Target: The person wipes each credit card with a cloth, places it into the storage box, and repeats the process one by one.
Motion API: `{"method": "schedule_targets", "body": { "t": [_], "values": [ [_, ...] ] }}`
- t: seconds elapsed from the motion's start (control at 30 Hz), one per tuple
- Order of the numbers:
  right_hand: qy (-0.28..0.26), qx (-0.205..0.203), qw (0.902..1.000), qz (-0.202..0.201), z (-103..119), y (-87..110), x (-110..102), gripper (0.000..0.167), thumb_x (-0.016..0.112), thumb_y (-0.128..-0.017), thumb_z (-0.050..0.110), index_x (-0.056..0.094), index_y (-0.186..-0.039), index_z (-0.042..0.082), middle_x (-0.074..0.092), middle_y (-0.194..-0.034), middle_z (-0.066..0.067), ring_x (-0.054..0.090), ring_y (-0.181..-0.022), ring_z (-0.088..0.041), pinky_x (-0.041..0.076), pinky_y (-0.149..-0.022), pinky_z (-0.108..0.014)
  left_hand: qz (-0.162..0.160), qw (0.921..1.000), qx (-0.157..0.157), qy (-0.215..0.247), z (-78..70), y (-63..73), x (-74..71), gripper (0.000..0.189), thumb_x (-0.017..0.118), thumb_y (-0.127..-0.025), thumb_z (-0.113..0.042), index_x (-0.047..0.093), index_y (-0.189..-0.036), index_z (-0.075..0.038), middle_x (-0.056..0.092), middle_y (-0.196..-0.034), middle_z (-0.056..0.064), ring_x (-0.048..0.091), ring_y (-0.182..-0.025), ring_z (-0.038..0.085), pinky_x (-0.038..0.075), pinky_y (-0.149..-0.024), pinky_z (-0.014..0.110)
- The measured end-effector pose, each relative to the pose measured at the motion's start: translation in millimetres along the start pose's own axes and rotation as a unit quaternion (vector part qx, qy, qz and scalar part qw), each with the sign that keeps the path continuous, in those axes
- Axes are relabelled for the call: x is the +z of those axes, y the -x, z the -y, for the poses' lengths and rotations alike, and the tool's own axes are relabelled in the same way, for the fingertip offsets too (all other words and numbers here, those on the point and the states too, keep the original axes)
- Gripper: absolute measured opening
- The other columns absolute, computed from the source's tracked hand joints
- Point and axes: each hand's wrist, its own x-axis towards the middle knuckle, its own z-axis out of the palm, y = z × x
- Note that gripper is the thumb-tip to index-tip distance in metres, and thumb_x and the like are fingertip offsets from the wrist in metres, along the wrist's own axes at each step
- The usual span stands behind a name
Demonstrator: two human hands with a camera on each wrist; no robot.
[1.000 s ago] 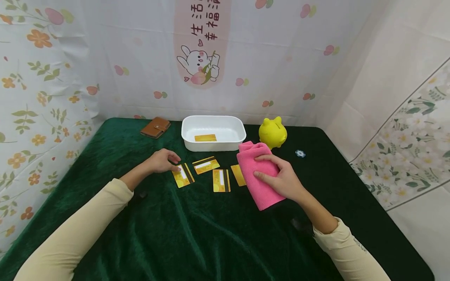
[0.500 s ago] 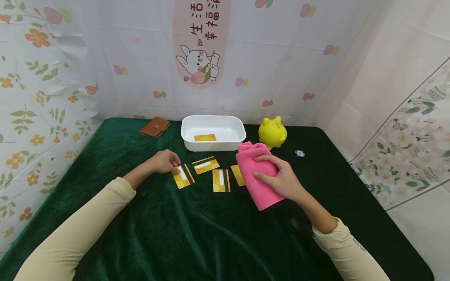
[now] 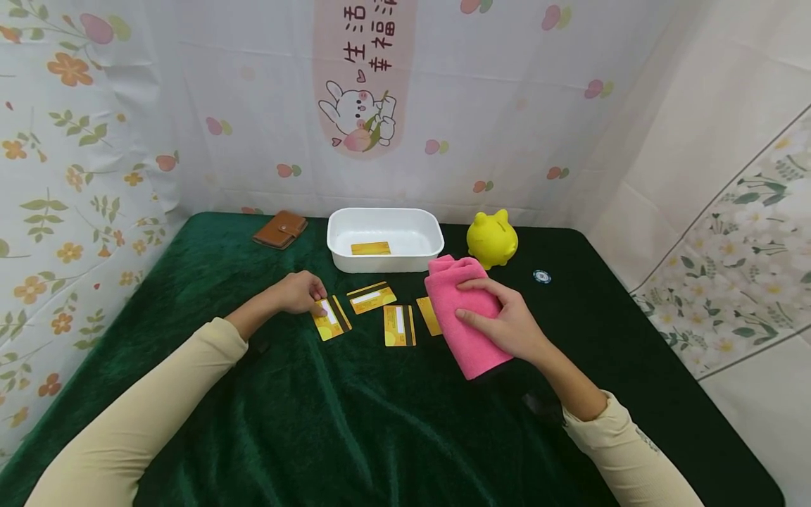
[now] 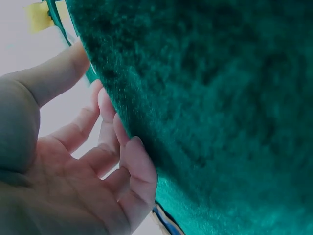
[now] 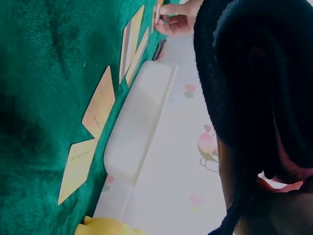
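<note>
With thumb and curled fingers, my left hand pinches the upper left edge of a yellow bank card, its striped side up on the green cloth. In the left wrist view the fingers lie along the cloth. My right hand grips a folded pink towel, held upright; it fills the right side of the right wrist view as a dark mass. Between the hands lie a tilted card, a card with a vertical stripe and a card partly covered by the towel. Another card shows only in the right wrist view.
A white plastic tub with a yellow card inside stands behind the cards. To its left lies a brown wallet. A yellow piggy bank and a blue-white poker chip are on the right. Printed curtains hang behind.
My left fingers have curled in closer at the card's edge, and the card has shifted very slightly. The right hand and towel stay almost still.
</note>
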Motion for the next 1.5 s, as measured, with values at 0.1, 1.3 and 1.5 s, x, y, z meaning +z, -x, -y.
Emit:
{"method": "schedule_targets", "body": {
  "t": [0.1, 1.3, 1.5],
  "values": [
    [0.0, -0.001, 1.0, 0.0, -0.6, 0.1, -0.3, 0.035, 0.072, -0.091, 0.011, 0.06, -0.125, 0.01, 0.059, -0.114, -0.014, 0.062, -0.088, -0.033, 0.058, -0.068, -0.035, 0.009, 0.9999, -0.007, 0.005, -0.8, -0.5, 0.7, 0.03, 0.076, -0.087, -0.016, 0.063, -0.107, 0.003, 0.06, -0.099, 0.011, 0.054, -0.093, 0.024, 0.047, -0.083, 0.036],
    [-0.01, -0.009, 0.9999, -0.006, 3.3, 7.4, -3.0, 0.036, 0.072, -0.091, 0.01, 0.061, -0.124, 0.01, 0.059, -0.114, -0.014, 0.062, -0.09, -0.033, 0.058, -0.069, -0.036, 0.023, 0.9959, 0.032, 0.081, -13.8, 39.9, -22.1, 0.021, 0.066, -0.095, -0.012, 0.068, -0.112, 0.001, 0.071, -0.107, 0.015, 0.065, -0.087, 0.02, 0.052, -0.071, 0.033],
    [-0.009, -0.003, 0.9999, -0.006, 2.9, 7.1, -2.5, 0.036, 0.072, -0.091, 0.011, 0.06, -0.125, 0.01, 0.059, -0.115, -0.014, 0.062, -0.09, -0.033, 0.058, -0.069, -0.036, 0.025, 0.9944, 0.059, 0.084, -14.2, 41.6, -25.7, 0.017, 0.066, -0.094, -0.009, 0.07, -0.106, 0.002, 0.072, -0.102, 0.012, 0.064, -0.088, 0.02, 0.053, -0.078, 0.034]
  ]
}}
